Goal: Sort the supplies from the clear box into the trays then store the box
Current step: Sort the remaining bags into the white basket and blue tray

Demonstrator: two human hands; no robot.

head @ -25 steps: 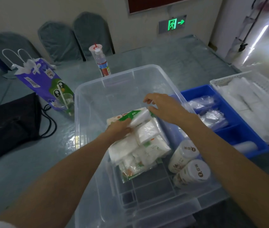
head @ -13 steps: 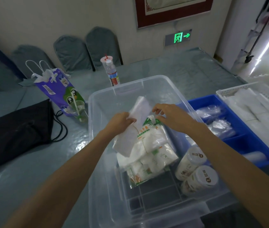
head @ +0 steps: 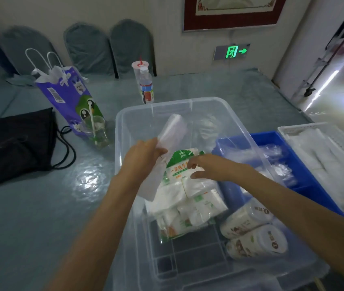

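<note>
Left hand (head: 143, 153) pinching clear plastic bag (head: 172, 131), right hand (head: 207, 168) gripping green-white glove pack (head: 179, 166), both over clear box (head: 125, 127).

The clear box (head: 188, 110) is open-topped, so hands reach in from above. Its far end looks bare, though glare blurs it. Packets (head: 190, 198) crowd the middle, tubs (head: 251, 229) the right side. The blue tray (head: 272, 137) sits touching the right wall, a bottle (head: 146, 87) behind.

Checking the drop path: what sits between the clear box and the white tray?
In the head view, the blue tray lies between the clear box and the white tray, with clear packets inside.
</note>
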